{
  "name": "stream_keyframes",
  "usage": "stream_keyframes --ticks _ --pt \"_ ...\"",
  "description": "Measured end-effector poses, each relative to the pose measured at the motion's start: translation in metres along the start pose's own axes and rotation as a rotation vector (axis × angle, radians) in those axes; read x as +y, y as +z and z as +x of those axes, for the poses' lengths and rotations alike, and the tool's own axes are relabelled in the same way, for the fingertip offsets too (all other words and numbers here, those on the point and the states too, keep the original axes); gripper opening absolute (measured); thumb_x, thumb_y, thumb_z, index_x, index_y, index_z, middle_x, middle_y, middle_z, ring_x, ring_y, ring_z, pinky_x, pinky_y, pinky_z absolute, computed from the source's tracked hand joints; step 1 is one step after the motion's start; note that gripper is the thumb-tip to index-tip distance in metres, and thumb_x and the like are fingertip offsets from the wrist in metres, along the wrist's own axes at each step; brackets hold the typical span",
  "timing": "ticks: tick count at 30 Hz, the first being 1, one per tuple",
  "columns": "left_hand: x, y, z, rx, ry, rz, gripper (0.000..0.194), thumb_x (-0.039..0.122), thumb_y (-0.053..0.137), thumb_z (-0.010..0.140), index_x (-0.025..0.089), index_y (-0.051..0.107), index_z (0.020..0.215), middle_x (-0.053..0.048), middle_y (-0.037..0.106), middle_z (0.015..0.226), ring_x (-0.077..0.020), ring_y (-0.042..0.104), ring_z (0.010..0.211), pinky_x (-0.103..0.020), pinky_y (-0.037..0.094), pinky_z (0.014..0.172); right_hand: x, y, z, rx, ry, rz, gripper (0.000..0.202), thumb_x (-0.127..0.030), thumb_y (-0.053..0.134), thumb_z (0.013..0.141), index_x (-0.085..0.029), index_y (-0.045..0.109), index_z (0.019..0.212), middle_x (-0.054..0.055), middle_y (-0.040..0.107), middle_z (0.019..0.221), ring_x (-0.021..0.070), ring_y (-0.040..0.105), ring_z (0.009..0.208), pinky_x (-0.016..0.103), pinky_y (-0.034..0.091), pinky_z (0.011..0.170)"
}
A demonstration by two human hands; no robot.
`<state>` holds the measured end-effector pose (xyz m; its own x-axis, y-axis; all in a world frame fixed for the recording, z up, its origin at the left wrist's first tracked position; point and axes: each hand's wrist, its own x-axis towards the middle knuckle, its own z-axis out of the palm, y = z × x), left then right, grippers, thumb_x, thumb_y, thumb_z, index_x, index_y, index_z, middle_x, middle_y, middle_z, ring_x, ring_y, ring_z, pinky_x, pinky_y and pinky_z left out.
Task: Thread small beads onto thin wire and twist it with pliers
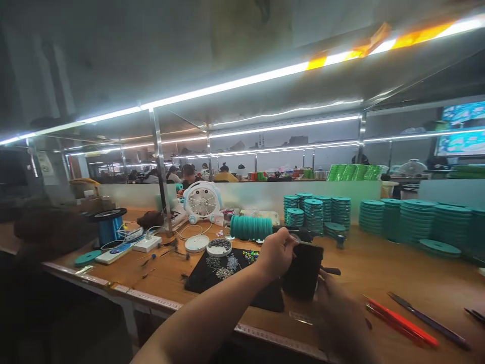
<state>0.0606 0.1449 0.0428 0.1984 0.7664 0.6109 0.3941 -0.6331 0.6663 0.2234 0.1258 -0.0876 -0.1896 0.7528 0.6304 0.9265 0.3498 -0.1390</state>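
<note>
A dark flat rectangular object (303, 270) is upright between my hands, over the right end of the black mat (200, 275). At its top left corner my left hand (278, 253) has its fingers closed, pinching near the edge. My right hand (333, 298) is blurred by motion and touches the lower right side of the dark object; its fingers are mostly hidden. Small piles of clear and silvery beads (225, 273) lie on the mat, with colourful beads (250, 257) near its back edge. A round white dish (219, 247) holds grey pieces.
Stacks of teal spools (313, 217) stand at the back. A white fan (202, 199) and a power strip (147, 243) are on the left. Red tweezers (403, 321) and a dark slim tool (432, 322) lie at the right. A ruler strip (151, 297) follows the front edge. People sit farther back.
</note>
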Motion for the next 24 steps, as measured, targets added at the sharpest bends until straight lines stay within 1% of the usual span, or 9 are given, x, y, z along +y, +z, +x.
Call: stream_keyframes --ticks 4,6,9,12,14,15,18,20,24 --pt "0.005 0.002 0.003 -0.052 0.030 0.018 0.016 0.023 0.053 0.081 0.022 0.049 0.065 0.003 0.060 0.057 -0.0136 0.059 0.056 -0.023 0.041 0.051 0.010 0.005 -0.003 0.012 -0.060 -0.110 0.047 -0.011 0.047 0.061 -0.017 0.066 0.104 0.013 0.058 0.126 0.0276 0.066 0.086 0.031 0.051 0.062" --pt "0.009 0.001 0.005 -0.074 0.047 0.012 0.017 0.022 0.053 0.080 0.022 0.048 0.064 0.003 0.059 0.057 -0.0137 0.059 0.055 -0.023 0.042 0.052 0.007 0.003 -0.002 0.018 0.008 -0.103 0.048 -0.011 0.045 0.063 -0.018 0.065 0.106 0.011 0.061 0.123 0.0258 0.068 0.081 0.029 0.051 0.057" --pt "0.015 -0.005 0.008 -0.082 0.062 -0.005 0.017 0.021 0.055 0.079 0.022 0.048 0.063 0.004 0.059 0.054 -0.0139 0.060 0.056 -0.024 0.043 0.054 0.000 -0.004 0.001 0.052 0.177 -0.028 0.045 -0.013 0.039 0.073 -0.015 0.062 0.112 0.011 0.071 0.102 0.0233 0.069 0.069 0.028 0.051 0.050" --pt "0.026 -0.024 0.012 -0.059 0.044 -0.038 0.015 0.021 0.055 0.079 0.021 0.049 0.066 0.005 0.058 0.054 -0.0134 0.061 0.052 -0.023 0.044 0.050 -0.006 -0.010 0.000 0.067 0.131 0.014 0.047 -0.012 0.040 0.070 -0.012 0.062 0.111 0.014 0.066 0.115 0.0277 0.067 0.089 0.032 0.054 0.063" --pt "0.037 -0.047 0.017 -0.029 0.022 -0.060 0.015 0.022 0.055 0.080 0.021 0.048 0.067 0.005 0.058 0.053 -0.0131 0.063 0.049 -0.021 0.044 0.045 -0.008 -0.013 -0.001 0.062 0.103 0.028 0.044 -0.013 0.043 0.068 -0.013 0.066 0.105 0.013 0.060 0.124 0.0304 0.064 0.098 0.036 0.054 0.070" --pt "0.044 -0.062 0.020 -0.008 0.012 -0.063 0.015 0.022 0.055 0.080 0.021 0.047 0.068 0.005 0.057 0.052 -0.0129 0.063 0.048 -0.021 0.044 0.044 -0.009 -0.013 0.000 0.063 0.122 0.035 0.041 -0.015 0.042 0.070 -0.014 0.067 0.103 0.013 0.061 0.122 0.0305 0.065 0.095 0.037 0.054 0.069" --pt "0.065 -0.118 0.029 0.076 0.000 -0.022 0.018 0.018 0.058 0.079 0.020 0.045 0.066 0.005 0.056 0.052 -0.0127 0.064 0.048 -0.022 0.047 0.047 -0.007 -0.012 0.002 0.097 0.231 0.079 0.042 -0.024 0.033 0.084 -0.016 0.064 0.110 0.013 0.070 0.105 0.0287 0.069 0.082 0.038 0.055 0.067" --pt "0.076 -0.160 0.033 0.131 -0.007 0.049 0.018 0.017 0.060 0.077 0.020 0.045 0.067 0.004 0.058 0.053 -0.0133 0.064 0.047 -0.025 0.049 0.049 -0.005 -0.010 0.004 0.093 0.276 0.113 0.045 -0.030 0.030 0.088 -0.014 0.062 0.114 0.014 0.073 0.095 0.0285 0.070 0.076 0.038 0.055 0.064" --pt "0.072 -0.236 0.031 0.227 -0.042 0.296 0.014 0.016 0.061 0.075 0.018 0.051 0.066 0.003 0.058 0.052 -0.0165 0.065 0.050 -0.029 0.049 0.052 -0.003 -0.008 0.003 0.103 0.287 0.121 0.045 -0.034 0.033 0.086 -0.015 0.064 0.112 0.014 0.073 0.092 0.0296 0.069 0.070 0.039 0.054 0.057"
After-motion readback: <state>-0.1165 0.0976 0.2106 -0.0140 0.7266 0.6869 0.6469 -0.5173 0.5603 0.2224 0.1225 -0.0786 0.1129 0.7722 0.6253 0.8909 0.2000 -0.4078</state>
